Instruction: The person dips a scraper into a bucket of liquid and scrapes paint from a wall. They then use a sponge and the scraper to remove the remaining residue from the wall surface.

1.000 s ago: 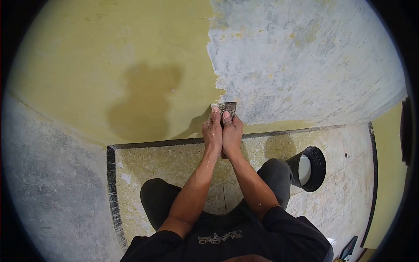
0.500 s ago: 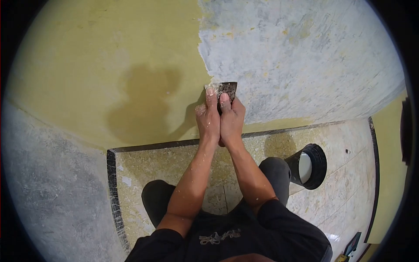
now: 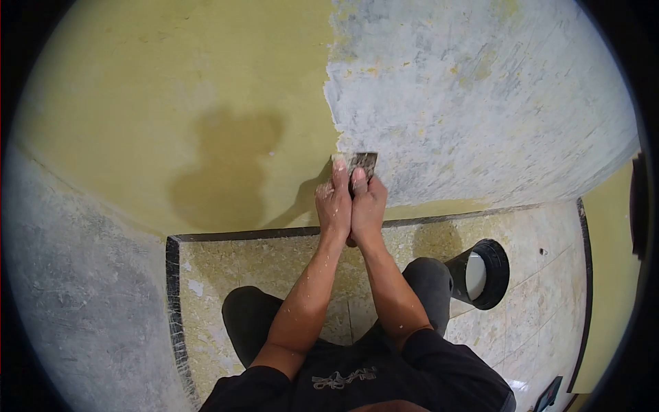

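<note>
A scraper [image 3: 366, 162] with a wide, paint-flecked metal blade rests against the wall at the border between yellow paint [image 3: 158, 82] and bare grey-white plaster [image 3: 439, 103]. My left hand [image 3: 335, 206] and my right hand [image 3: 368, 206] are pressed together around its handle, both closed. Each thumb points up along the blade. Most of the handle is hidden inside my palms; its end shows just below my wrists. Pale flakes cling to my left thumb, knuckles and forearm.
A black bucket [image 3: 495, 275] with whitish liquid stands on the tiled floor to the right of my knee. Paint flakes [image 3: 274, 255] cover the floor along a dark skirting strip [image 3: 274, 232]. On the left is a grey scraped wall [image 3: 82, 295]. A dark object [image 3: 549, 393] lies at bottom right.
The scraper and both hands are lower in view and slightly right, nearer the skirting strip. The view has also shifted a little. Both hands keep their hold.
</note>
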The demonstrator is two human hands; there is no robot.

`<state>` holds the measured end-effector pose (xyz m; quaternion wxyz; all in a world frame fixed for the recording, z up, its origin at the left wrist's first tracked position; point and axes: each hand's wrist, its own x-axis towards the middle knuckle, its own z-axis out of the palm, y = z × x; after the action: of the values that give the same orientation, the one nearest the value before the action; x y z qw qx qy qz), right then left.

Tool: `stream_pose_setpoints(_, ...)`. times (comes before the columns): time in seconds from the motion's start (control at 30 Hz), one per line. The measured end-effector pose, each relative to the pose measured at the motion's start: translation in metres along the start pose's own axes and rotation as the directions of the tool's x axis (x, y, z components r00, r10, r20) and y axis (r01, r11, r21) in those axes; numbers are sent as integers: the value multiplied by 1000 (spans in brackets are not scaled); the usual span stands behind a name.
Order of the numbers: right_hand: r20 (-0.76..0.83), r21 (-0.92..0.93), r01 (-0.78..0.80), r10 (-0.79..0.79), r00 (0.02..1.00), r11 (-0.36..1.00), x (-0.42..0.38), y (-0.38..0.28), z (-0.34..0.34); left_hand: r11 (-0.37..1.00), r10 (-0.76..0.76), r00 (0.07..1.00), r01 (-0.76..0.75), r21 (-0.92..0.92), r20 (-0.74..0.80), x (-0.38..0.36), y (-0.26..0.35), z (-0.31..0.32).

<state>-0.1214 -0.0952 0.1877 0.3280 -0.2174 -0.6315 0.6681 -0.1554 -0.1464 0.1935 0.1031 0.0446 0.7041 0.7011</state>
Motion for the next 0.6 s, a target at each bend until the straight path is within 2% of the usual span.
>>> stream_pose_setpoints(0.1, 11, 43, -25, 25, 1000, 999, -7, -3, -2, 997, -60, 998, 60, 39, 13, -1, -9, 0)
stream_pose_setpoints(0.17, -37, -206, -41, 34, 999, 978, -12, 21, -9, 998, -14, 1000, 14, 55, -9, -8, -27, 3)
stream_pose_setpoints(0.2, -26, -94, -53, 50, 998, 994, -12, 31, -8, 996, -85, 996, 85, -30, -17, -8, -38, 5)
stream_pose_setpoints(0.23, -34, -94, -48, 45, 998, 994, -11, 30, -9, 981, -159, 987, 157, -112, -14, -7, -45, 7)
stream_pose_setpoints(0.3, -4, -76, -78, 78, 997, 994, -12, 28, -12, 983, -150, 989, 148, -113, -11, -6, -51, 11)
stream_pose_setpoints(0.37, 0, -86, -65, 66, 998, 994, -10, 24, -13, 958, -126, 991, 111, -264, -38, -9, -44, 15)
stream_pose_setpoints(0.47, 6, -60, -35, 35, 999, 998, -7, 17, -9, 980, -93, 996, 91, -174, -3, -2, -35, 10)
stream_pose_setpoints(0.6, -6, -38, 3, -3, 1000, 999, -6, 17, -7, 982, -99, 995, 97, -161, -4, 0, -38, 8)
